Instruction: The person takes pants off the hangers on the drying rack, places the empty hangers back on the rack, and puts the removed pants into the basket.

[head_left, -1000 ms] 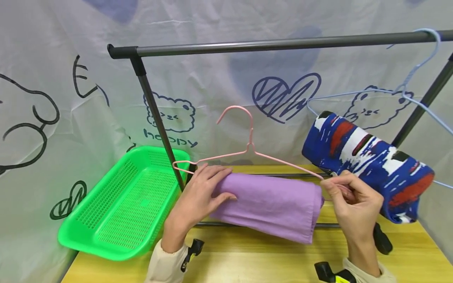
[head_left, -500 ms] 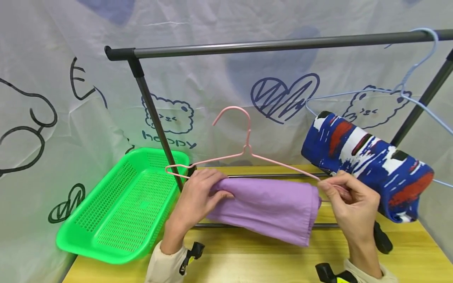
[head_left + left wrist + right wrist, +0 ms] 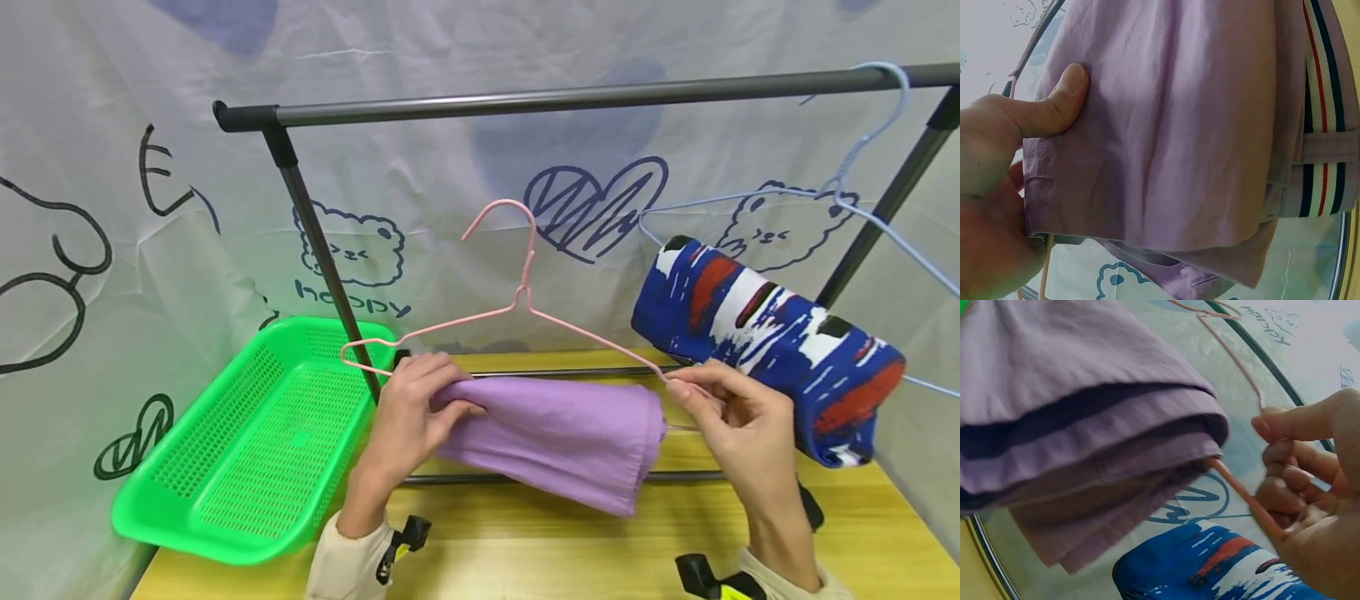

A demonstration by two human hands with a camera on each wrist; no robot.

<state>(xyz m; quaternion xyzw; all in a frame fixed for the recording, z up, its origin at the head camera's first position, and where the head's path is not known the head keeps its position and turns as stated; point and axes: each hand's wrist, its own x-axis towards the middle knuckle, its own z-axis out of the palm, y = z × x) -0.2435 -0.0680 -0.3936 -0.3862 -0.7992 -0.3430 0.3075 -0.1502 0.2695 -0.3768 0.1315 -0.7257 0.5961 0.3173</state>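
Note:
Folded purple pants (image 3: 558, 433) drape over the lower bar of a pink wire hanger (image 3: 468, 317). My left hand (image 3: 416, 404) grips the pants at their left end, the thumb in front and the other fingers over the top. In the left wrist view, a striped waistband (image 3: 1324, 106) with a belt loop lies along the far side of the pants (image 3: 1197, 125). My right hand (image 3: 738, 425) pinches the hanger's right corner. The right wrist view has the hanger's bar (image 3: 1244, 497) running from the layered pants (image 3: 1116, 419) into my right hand (image 3: 1310, 469).
A dark metal rack (image 3: 480, 105) spans the back. From its right side hangs a blue hanger (image 3: 870, 212) with a folded blue, white and red patterned cloth (image 3: 765, 333), close behind my right hand. The green basket (image 3: 142, 508) sits left on the wooden table (image 3: 585, 558).
The pink hanger has risen slightly, its hook now higher against the curtain. Both hands and the pants have shifted a little left in view, as the whole view has drifted too.

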